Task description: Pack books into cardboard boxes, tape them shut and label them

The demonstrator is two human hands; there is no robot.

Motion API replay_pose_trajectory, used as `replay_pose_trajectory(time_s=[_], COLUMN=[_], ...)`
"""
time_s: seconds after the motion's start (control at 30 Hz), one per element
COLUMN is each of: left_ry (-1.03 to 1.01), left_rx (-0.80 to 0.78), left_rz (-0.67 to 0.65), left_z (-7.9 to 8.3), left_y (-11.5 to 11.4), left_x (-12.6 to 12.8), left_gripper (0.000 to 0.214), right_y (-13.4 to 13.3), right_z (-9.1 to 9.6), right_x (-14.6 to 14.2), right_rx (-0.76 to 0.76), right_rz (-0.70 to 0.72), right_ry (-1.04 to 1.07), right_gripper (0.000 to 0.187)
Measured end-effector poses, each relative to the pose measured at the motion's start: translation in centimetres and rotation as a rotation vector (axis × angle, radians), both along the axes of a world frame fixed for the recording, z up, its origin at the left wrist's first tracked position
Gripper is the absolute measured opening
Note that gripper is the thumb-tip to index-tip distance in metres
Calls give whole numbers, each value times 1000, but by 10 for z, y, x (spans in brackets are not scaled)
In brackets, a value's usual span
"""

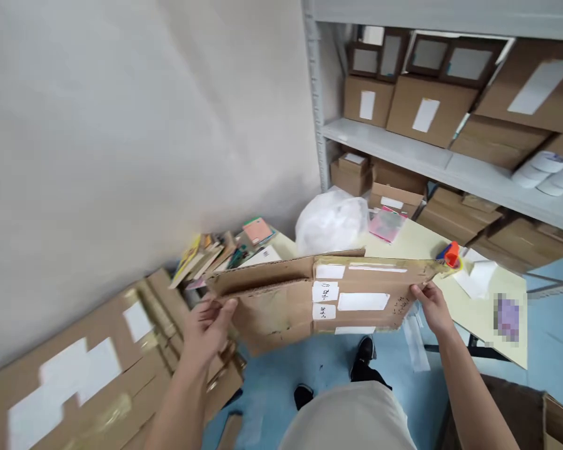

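Observation:
Between my hands hangs a partly flattened cardboard box (272, 312), brown with white paper labels and some handwriting on its right panel. My left hand (211, 322) pinches its left edge, thumb on the near face. At the opposite end, my right hand (431, 306) grips the right edge with the thumb in front; its other fingers are partly hidden behind the cardboard. The box is held in the air in front of my body, over the blue floor and the near edge of a pale table (488, 312).
On the table are a white plastic bag (333, 219), a pink packet (387, 225), an orange tape dispenser (451, 255) and a pile of books (206, 256). Large cardboard sheets (136, 369) lean at left. Metal shelving (431, 156) with boxes stands behind. An open box (560, 415) sits lower right.

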State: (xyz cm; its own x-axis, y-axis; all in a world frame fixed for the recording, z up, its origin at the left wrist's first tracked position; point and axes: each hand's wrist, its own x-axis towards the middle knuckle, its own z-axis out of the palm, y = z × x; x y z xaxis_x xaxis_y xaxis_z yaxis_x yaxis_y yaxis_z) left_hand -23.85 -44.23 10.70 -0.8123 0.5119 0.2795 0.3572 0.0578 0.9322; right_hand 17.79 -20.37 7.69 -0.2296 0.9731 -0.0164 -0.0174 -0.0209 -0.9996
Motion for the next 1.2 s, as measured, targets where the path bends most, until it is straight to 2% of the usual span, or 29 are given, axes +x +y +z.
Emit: replay_pose_trajectory(time_s=[0.13,0.23,0.33,0.47,0.67,0.87,1.07,1.2], left_ry=[-136,-220,-249,-190,-181,-277,-268,-290], left_rx=[23,65,114,164,217,223,192,214], left_rz=[-232,-294,-321,-340,-345,-384,-409,-437], left_z=[-9,-13,-11,-6,-13,-24,-19,-10], left_y=[113,184,241,299,364,412,448,460], left_x=[44,79,109,129,127,117,110,111], left_gripper=[39,37,37,45,55,62,69,70], right_y=[38,65,93,133,181,202,218,223], right_z=[-19,-26,-28,-26,-16,1,5,0], right_x=[71,106,128,138,128,118,117,113], right_rx=[0,17,45,104,117,148,159,132], right_rz=[-122,-209,-290,-367,-325,-406,-501,-525], right_ry=[44,64,121,217,242,65,-30,-6], right_gripper=[36,30,29,34,50,71,76,76])
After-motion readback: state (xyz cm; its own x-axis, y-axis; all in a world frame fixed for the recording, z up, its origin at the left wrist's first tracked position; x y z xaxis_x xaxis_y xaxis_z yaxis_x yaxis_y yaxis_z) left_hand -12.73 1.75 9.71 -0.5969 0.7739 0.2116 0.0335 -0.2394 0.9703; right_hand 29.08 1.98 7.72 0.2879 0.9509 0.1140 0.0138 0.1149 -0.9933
